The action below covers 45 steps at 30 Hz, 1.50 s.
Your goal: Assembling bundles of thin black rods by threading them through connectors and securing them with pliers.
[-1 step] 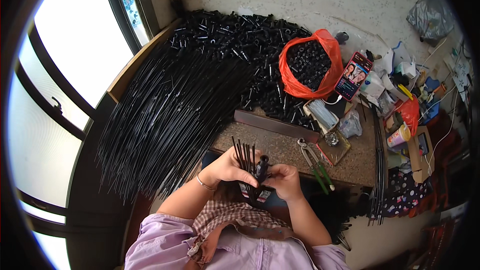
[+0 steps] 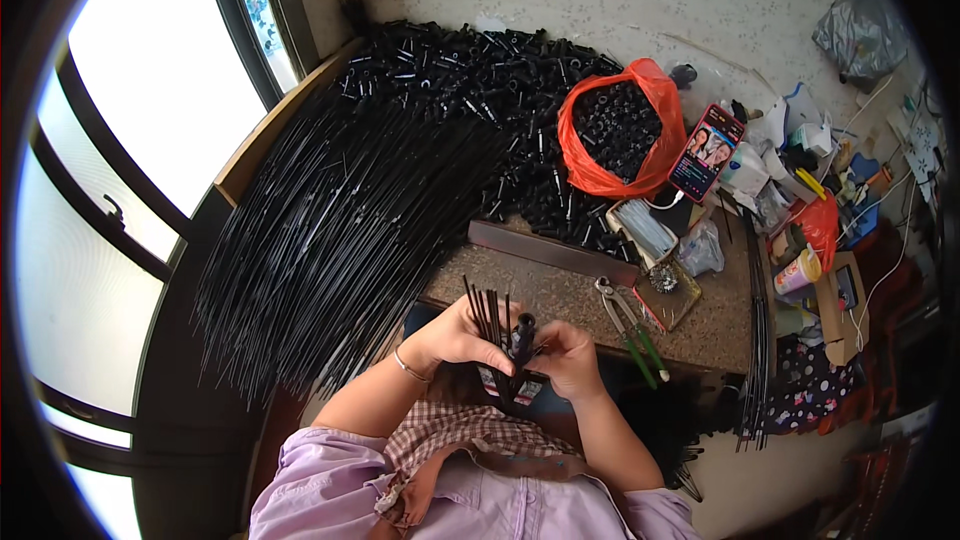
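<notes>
My left hand (image 2: 466, 338) is closed round several thin black rods (image 2: 486, 310) that stand up out of the fist. Beside its thumb stands a short black plastic tube fitting (image 2: 523, 332) with a round open end facing up. My right hand (image 2: 568, 360) is pinched closed against the fitting's right side; whether its fingertips grip the fitting or something small is hidden. Both hands are above my lap, at the near edge of the table (image 2: 480, 265). To their left a large heap of long black rods (image 2: 330, 230) lies fanned over the table.
Black fittings (image 2: 440, 70) are piled at the back, with a red bag (image 2: 590, 178) of small black parts beside them. A dark bar (image 2: 550, 250) edges the pile. Green-handled pincers (image 2: 630, 330), a tray (image 2: 685, 302) and a propped phone (image 2: 707, 152) stand right.
The black fitting has tipped slightly in my hands, and my right fingers have shifted a little. All else looks the same.
</notes>
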Motion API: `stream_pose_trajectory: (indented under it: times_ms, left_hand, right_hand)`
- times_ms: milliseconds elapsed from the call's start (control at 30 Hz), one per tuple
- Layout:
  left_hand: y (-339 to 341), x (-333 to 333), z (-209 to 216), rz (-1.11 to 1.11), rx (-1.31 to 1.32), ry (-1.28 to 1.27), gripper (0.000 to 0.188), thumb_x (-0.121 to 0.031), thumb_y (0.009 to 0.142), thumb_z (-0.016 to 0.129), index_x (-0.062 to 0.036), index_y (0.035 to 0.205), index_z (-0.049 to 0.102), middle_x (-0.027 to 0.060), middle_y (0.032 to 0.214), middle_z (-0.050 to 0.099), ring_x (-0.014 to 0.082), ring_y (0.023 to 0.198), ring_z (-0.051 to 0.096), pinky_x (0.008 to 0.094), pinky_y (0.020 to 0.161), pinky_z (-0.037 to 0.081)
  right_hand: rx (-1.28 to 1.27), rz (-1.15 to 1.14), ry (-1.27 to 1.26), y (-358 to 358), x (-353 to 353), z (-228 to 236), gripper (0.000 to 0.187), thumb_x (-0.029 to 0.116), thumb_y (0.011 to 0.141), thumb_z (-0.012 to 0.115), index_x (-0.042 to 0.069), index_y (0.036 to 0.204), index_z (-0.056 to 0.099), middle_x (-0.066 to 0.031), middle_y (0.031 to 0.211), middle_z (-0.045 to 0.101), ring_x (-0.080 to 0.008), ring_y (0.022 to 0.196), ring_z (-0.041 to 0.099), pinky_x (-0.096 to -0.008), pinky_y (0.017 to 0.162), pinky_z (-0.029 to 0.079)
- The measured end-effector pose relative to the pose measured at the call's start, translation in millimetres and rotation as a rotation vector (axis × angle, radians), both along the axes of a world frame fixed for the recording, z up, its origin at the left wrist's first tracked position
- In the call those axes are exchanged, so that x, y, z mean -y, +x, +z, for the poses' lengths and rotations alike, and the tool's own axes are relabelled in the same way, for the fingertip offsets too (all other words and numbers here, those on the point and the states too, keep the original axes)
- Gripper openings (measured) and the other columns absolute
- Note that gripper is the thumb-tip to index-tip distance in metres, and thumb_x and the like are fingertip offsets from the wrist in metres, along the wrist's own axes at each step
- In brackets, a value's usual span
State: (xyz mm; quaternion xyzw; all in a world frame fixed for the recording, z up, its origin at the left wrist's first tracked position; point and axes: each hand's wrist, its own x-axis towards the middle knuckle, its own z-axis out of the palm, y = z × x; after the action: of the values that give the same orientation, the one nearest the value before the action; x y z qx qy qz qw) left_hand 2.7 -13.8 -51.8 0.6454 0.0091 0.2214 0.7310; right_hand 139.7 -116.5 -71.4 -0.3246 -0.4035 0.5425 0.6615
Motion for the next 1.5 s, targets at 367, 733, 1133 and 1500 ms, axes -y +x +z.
stream_pose_trajectory:
  times_ms: [367,733,1133,1500]
  left_hand:
    - [2,9,-11,0.351,-0.092,-0.114,0.031,0.000,0.063,0.060,0.0023,0.092,0.048,0.0062,0.086,0.054,0.0108,0.079,0.050,0.0240,0.071,0.041]
    - [-2,4,-7,0.073,0.029,-0.191,0.036,-0.006,0.061,0.063,0.0014,0.094,0.049,0.0031,0.080,0.054,0.0106,0.077,0.049,0.0231,0.071,0.038]
    - [9,21,-24,0.510,-0.203,0.458,0.049,-0.002,0.059,0.057,-0.0003,0.101,0.031,0.0126,0.073,0.049,0.0239,0.067,0.051,0.0292,0.059,0.040]
    - [29,11,-37,0.562,-0.034,0.124,0.023,0.008,0.056,0.048,-0.0010,0.077,0.046,0.0062,0.072,0.049,0.0128,0.067,0.048,0.0242,0.062,0.039]
  right_hand:
    - [0.216,-0.289,0.079,-17,-4,-3,0.010,-0.005,0.066,0.054,-0.001,0.075,0.051,-0.0057,0.082,0.052,-0.0095,0.074,0.050,-0.0197,0.064,0.042]
    - [0.139,0.016,0.016,-4,-12,-4,0.018,-0.006,0.062,0.059,-0.002,0.075,0.048,-0.0058,0.074,0.053,-0.0096,0.070,0.052,-0.0200,0.063,0.043]
    - [0.590,-0.512,0.017,-20,-13,-3,0.017,-0.002,0.061,0.061,0.001,0.072,0.049,-0.0011,0.079,0.042,-0.0070,0.064,0.042,-0.0174,0.057,0.036]
    - [0.135,-0.213,-0.055,-6,-38,-6,0.038,0.002,0.061,0.062,0.005,0.089,0.038,-0.0013,0.083,0.042,-0.0070,0.069,0.040,-0.0187,0.061,0.036]
